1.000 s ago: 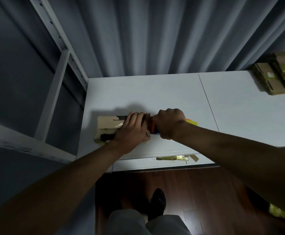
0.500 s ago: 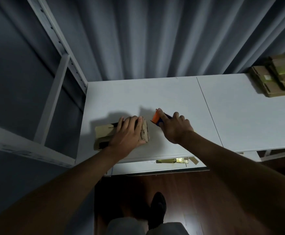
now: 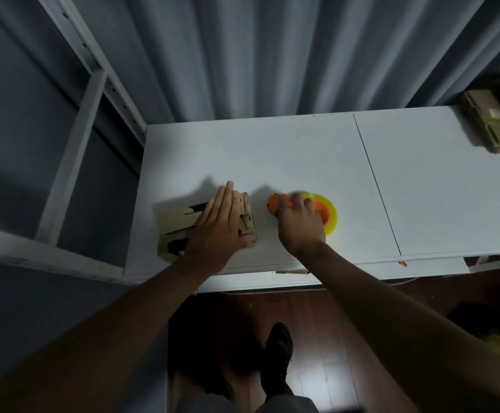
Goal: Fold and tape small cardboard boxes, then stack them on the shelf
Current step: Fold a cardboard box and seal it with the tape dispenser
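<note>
A small brown cardboard box (image 3: 180,225) with black marks lies on the white table (image 3: 272,156), near its front left corner. My left hand (image 3: 222,225) presses flat on the box's right half, fingers straight. Just right of the box lies an orange tape dispenser (image 3: 275,204) with a roll of yellow tape (image 3: 330,216). My right hand (image 3: 299,225) rests on the dispenser with its fingers curled over it; the hand is blurred.
A stack of finished cardboard boxes (image 3: 496,120) sits at the table's far right. A grey metal shelf frame (image 3: 73,150) stands to the left. Grey curtains hang behind the table. My foot (image 3: 277,350) is on the dark wooden floor below.
My right hand drew the tape dispenser away from the box to the right and lowered it flat onto the table. My left hand stayed on the box and flattened its fingers.
</note>
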